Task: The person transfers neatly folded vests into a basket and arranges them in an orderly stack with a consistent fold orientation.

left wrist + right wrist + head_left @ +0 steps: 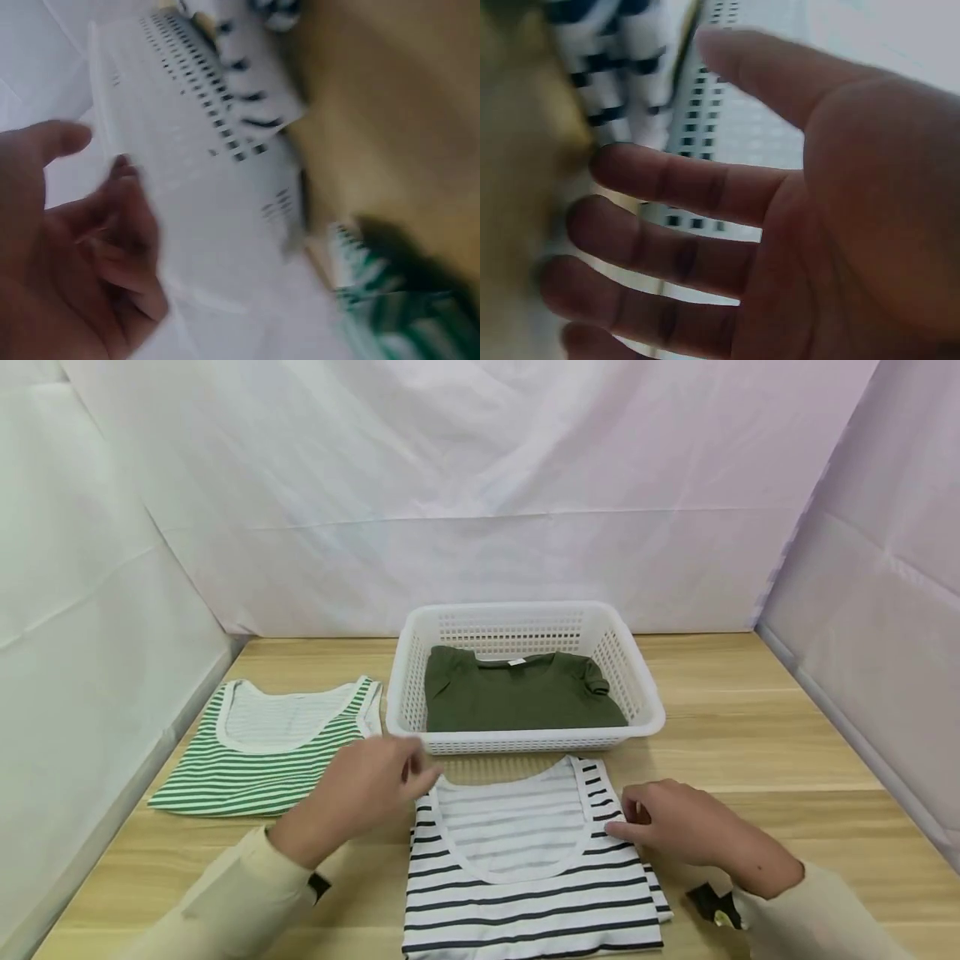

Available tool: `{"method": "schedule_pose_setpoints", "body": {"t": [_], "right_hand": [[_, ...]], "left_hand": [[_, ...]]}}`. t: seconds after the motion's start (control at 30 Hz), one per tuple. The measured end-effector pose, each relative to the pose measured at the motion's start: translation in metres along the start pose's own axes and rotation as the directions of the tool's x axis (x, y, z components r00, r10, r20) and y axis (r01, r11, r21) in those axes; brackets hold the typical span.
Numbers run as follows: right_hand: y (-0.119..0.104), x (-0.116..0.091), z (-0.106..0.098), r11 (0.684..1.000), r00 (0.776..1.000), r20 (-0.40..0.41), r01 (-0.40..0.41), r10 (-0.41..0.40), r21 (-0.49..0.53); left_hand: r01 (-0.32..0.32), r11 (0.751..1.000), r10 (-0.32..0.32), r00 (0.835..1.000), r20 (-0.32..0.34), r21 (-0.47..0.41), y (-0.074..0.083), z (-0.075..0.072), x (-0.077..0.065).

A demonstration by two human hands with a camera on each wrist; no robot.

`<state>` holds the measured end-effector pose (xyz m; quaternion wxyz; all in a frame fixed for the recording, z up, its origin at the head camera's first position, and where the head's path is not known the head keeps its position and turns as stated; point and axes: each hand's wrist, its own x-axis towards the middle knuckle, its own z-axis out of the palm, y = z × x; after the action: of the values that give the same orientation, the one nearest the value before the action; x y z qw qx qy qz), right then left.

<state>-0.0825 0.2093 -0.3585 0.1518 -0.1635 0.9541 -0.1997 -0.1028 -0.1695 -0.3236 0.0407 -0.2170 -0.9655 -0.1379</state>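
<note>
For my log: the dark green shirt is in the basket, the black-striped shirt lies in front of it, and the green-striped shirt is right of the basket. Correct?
One slip: the head view shows the green-striped shirt left of the basket, not right. The rest stands.

The worktop (750,735) looks wood-grained and smooth; near its front edge, the black-striped top (525,910) is matt cloth; the basket (525,739), perforated plastic.

Right hand (802,225), palm facing camera, fingers parted, thumb apart; dark-striped white cloth (641,56) near index fingertip, blurred; white perforated basket (761,142) behind
</note>
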Motion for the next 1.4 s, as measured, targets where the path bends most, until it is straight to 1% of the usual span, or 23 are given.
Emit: {"method": "schedule_pose_setpoints", "body": {"t": [0.03,0.07,0.13,0.2,0.27,0.4,0.5,0.6,0.7,0.77,0.8,0.87,0.9,0.93,1.0,1.1,1.13,1.17,1.23,1.37,1.4], "right_hand": [[0.003,0.0,0.003,1.0,1.0,0.002,-0.005,0.005,0.015],[0.006,0.0,0.006,1.0,1.0,0.001,-0.009,0.009,0.026],[0.01,0.0,0.01,0.998,1.0,-0.011,-0.022,0.022,0.055],[0.012,0.0,0.013,0.997,0.999,-0.012,-0.036,0.037,0.073],[0.013,0.001,0.014,0.996,0.999,-0.01,-0.039,0.039,0.079],[0.013,0.003,0.016,0.995,1.0,0.003,-0.019,0.018,0.096],[0.012,0.006,0.018,0.992,1.0,0.015,0.004,-0.006,0.123],[0.011,0.009,0.021,0.987,1.0,0.022,0.01,-0.014,0.162],[0.008,0.008,0.025,0.977,0.999,0.021,0.028,-0.034,0.212],[0.007,0.007,0.027,0.97,0.998,0.006,0.061,-0.064,0.237],[0.006,0.006,0.028,0.966,0.996,-0.011,0.09,-0.09,0.243],[0.004,0.003,0.029,0.957,0.99,-0.041,0.142,-0.137,0.251],[0.002,0.002,0.029,0.95,0.988,-0.045,0.155,-0.148,0.269],[0.001,0.0,0.029,0.941,0.986,-0.043,0.165,-0.159,0.294],[-0.001,-0.003,0.03,0.913,0.983,-0.018,0.175,-0.181,0.369],[-0.004,-0.009,0.031,0.862,0.98,0.047,0.148,-0.195,0.485],[-0.005,-0.011,0.032,0.849,0.977,0.058,0.148,-0.205,0.508],[-0.005,-0.012,0.032,0.845,0.976,0.06,0.15,-0.21,0.513],[-0.006,-0.014,0.034,0.853,0.976,0.048,0.161,-0.212,0.497],[-0.004,-0.017,0.039,0.854,0.972,0.035,0.187,-0.233,0.486],[-0.003,-0.017,0.04,0.846,0.968,0.04,0.196,-0.247,0.497]], "left_hand": [[0.042,0.999,-0.043,0.998,0.054,0.017,-0.003,0.005,-0.01],[0.078,0.996,-0.081,0.99,0.112,0.034,-0.006,0.011,-0.019],[0.129,0.989,-0.14,0.968,0.209,0.067,-0.012,0.02,-0.035],[0.151,0.986,-0.164,0.949,0.27,0.066,-0.016,0.026,-0.046],[0.154,0.988,-0.156,0.941,0.299,0.032,-0.018,0.03,-0.051],[0.128,0.991,-0.113,0.942,0.316,-0.028,-0.016,0.035,-0.047],[0.098,0.995,-0.082,0.945,0.316,-0.035,-0.014,0.038,-0.043],[0.069,0.997,-0.055,0.947,0.315,-0.033,-0.014,0.041,-0.04],[0.059,0.996,-0.033,0.943,0.33,-0.068,-0.015,0.044,-0.037],[0.059,0.993,-0.021,0.94,0.341,-0.101,-0.015,0.045,-0.036],[0.062,0.991,-0.016,0.938,0.346,-0.122,-0.015,0.045,-0.036],[0.062,0.985,-0.001,0.937,0.35,-0.163,-0.015,0.045,-0.035],[0.06,0.982,0.006,0.937,0.35,-0.178,-0.015,0.045,-0.035],[0.061,0.978,0.014,0.936,0.353,-0.198,-0.014,0.045,-0.035],[0.059,0.968,0.033,0.933,0.358,-0.244,-0.014,0.045,-0.035],[0.061,0.946,0.068,0.924,0.376,-0.319,-0.012,0.047,-0.033],[0.063,0.937,0.078,0.921,0.382,-0.344,-0.011,0.048,-0.032],[0.066,0.93,0.085,0.919,0.386,-0.362,-0.01,0.048,-0.032],[0.076,0.914,0.094,0.915,0.392,-0.398,-0.009,0.049,-0.031],[0.1,0.887,0.106,0.907,0.409,-0.452,-0.006,0.05,-0.029],[0.104,0.878,0.112,0.904,0.412,-0.467,-0.006,0.051,-0.029]]}}
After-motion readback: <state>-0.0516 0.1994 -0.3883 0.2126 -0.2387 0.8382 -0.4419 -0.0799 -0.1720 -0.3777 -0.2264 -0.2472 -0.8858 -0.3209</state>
